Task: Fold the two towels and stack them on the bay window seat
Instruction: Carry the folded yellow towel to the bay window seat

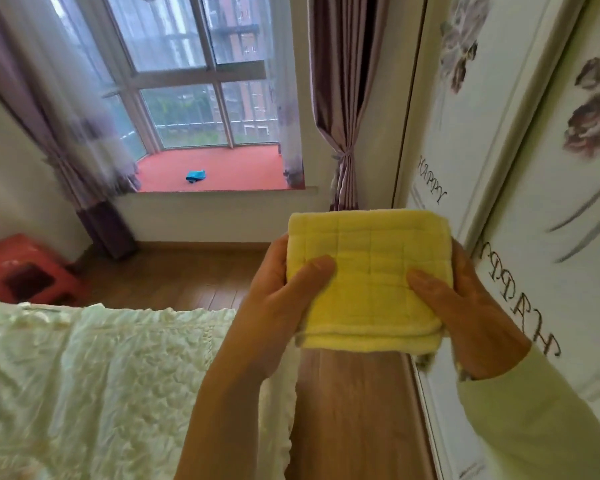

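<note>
both my hands hold the yellow towel [368, 282], folded into a thick square with stacked layers showing along its near edge. my left hand [278, 296] grips its left side, thumb pressed flat on the top face, the other fingers hidden under the cloth. my right hand [465, 306] grips the right side the same way, thumb on top, remaining fingers wrapped below out of sight. so both sets of fingers are clenched on the yellow towel, which is held up in the air over the wooden floor [354, 410], not resting on anything. right arm wears a pale sleeve [534, 427]; left forearm is bare. far ahead of my fingers and a bit left is the bay window seat [229, 168], red surface, with the blue towel [196, 175] lying on it as a small bunched lump, well apart from the yellow one; can't tell if it is folded, too small and blurred. window panes behind the seat, purple curtain [340, 98] tied back ahead of my right fingers, sheer curtain on the seat's left and right ends. to the left of and below my left fingers is the bed [101, 375] with a cream crinkled cover. farther left, near the wall, a red plastic stool [28, 271] on the floor. just right of my right fingers is a white wardrobe door [516, 150] with flower prints and the word happy on it.
</note>
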`<action>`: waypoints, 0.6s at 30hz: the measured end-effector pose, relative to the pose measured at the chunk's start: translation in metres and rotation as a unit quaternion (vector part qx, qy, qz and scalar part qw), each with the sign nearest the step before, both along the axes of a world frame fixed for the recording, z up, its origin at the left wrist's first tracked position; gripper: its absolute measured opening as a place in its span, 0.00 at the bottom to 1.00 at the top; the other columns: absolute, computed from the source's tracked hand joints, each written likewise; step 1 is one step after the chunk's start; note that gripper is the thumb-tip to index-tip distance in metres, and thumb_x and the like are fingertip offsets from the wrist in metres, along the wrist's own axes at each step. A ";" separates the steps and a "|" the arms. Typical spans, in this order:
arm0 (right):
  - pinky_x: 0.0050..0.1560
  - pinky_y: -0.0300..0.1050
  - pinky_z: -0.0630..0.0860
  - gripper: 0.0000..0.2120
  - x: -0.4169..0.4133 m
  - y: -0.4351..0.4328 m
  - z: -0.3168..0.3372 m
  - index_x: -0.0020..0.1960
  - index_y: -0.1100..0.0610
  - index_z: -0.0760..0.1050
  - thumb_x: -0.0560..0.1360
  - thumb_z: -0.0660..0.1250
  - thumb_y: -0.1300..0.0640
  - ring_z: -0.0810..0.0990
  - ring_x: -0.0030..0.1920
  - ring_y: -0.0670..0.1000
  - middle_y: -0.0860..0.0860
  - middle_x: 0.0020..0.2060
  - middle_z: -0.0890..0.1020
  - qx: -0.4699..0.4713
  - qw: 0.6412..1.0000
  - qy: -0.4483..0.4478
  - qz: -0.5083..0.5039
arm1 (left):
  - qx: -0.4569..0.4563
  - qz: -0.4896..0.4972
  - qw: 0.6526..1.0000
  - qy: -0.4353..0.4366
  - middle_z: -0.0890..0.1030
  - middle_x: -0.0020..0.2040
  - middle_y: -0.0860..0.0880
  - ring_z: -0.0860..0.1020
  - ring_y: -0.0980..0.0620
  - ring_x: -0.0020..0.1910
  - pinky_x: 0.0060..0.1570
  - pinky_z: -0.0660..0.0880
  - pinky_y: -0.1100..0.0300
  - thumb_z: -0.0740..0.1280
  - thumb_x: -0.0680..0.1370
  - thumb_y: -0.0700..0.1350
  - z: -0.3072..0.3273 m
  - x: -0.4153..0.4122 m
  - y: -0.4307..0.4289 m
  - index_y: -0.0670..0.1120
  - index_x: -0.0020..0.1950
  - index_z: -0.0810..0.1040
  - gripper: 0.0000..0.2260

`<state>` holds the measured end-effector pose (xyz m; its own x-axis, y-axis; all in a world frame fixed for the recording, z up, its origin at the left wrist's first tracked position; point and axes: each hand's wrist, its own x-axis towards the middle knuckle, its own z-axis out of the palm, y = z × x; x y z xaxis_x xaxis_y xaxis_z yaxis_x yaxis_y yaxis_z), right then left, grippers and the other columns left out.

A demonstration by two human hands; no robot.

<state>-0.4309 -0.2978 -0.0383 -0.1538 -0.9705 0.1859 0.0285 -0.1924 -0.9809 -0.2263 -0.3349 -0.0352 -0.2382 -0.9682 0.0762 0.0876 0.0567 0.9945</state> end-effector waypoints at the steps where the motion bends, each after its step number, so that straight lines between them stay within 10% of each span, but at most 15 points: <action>1: 0.36 0.24 0.75 0.21 -0.005 -0.026 0.003 0.58 0.33 0.65 0.69 0.63 0.51 0.80 0.42 0.26 0.22 0.40 0.80 0.000 1.000 -0.006 0.009 | 0.001 0.005 1.000 -0.006 0.85 0.58 0.55 0.85 0.50 0.58 0.57 0.83 0.47 0.70 0.74 0.54 0.002 -0.005 -0.022 0.57 0.66 0.75 0.20; 18: 0.34 0.21 0.73 0.22 -0.003 -0.425 -0.003 0.59 0.32 0.63 0.71 0.64 0.52 0.77 0.38 0.23 0.28 0.45 0.79 0.014 0.997 0.002 0.070 | -0.001 0.064 0.998 0.014 0.85 0.60 0.49 0.84 0.46 0.59 0.59 0.81 0.45 0.70 0.75 0.51 -0.013 0.003 -0.400 0.54 0.68 0.76 0.20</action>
<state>-0.4338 -0.7226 -0.0417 -0.0154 -0.9873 0.1579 0.0491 -0.1584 -0.9861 -0.2229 -0.7349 -0.0487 -0.1106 -0.9904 0.0828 0.1077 0.0709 0.9916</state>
